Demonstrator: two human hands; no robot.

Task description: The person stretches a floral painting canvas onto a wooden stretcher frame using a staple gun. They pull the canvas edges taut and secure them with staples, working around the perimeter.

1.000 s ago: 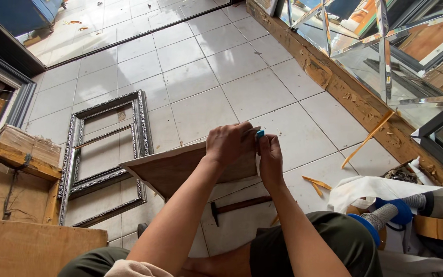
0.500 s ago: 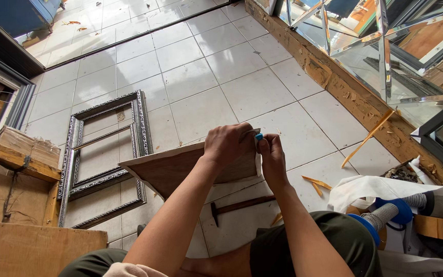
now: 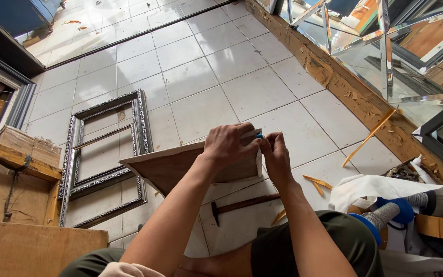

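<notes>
Two hands work on one brown board (image 3: 180,166) held above the tiled floor (image 3: 206,87). The left hand (image 3: 229,146) grips the board's right end; the right hand (image 3: 277,156) pinches a small blue tool (image 3: 259,136) against that edge. A hammer (image 3: 242,206) lies on the floor below, an ornate silver frame (image 3: 106,159) to the left.

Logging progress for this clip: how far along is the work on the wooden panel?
Done: hard to tell. In hand: left hand grips the wooden panel; right hand works a small blue item at its edge. Left: hammer and silver frames lie untouched on the floor.
</notes>
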